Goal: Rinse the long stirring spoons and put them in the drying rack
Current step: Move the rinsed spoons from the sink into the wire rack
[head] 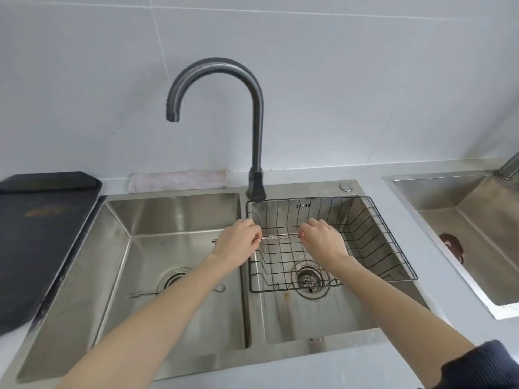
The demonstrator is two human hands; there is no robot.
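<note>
A person stands at a steel sink with two bowls. Both hands are out over the wall between the bowls and the wire drying rack (365,234) that sits in the right bowl (323,313). The left hand (238,241) and the right hand (323,240) each pinch one end of a long stirring spoon (279,237) with a twisted silver handle. The spoon lies flat between the two hands, just above the bottom wires of the rack. The fingers of both hands are curled in tight around its ends. Another long spoon (179,292) lies on the floor of the left bowl (134,248), near the drain, with its round end by the left arm. A small bit of one more metal thing (214,241) pokes out from behind the left hand, but it is too hidden to tell what it is. The dark tap (254,108) bends over the left bowl, and no water runs from it. A dark tray (42,234) sits on the counter to the left. A pale cloth (179,181) lies behind the sink. A second sink (463,220) is off to the right.
</note>
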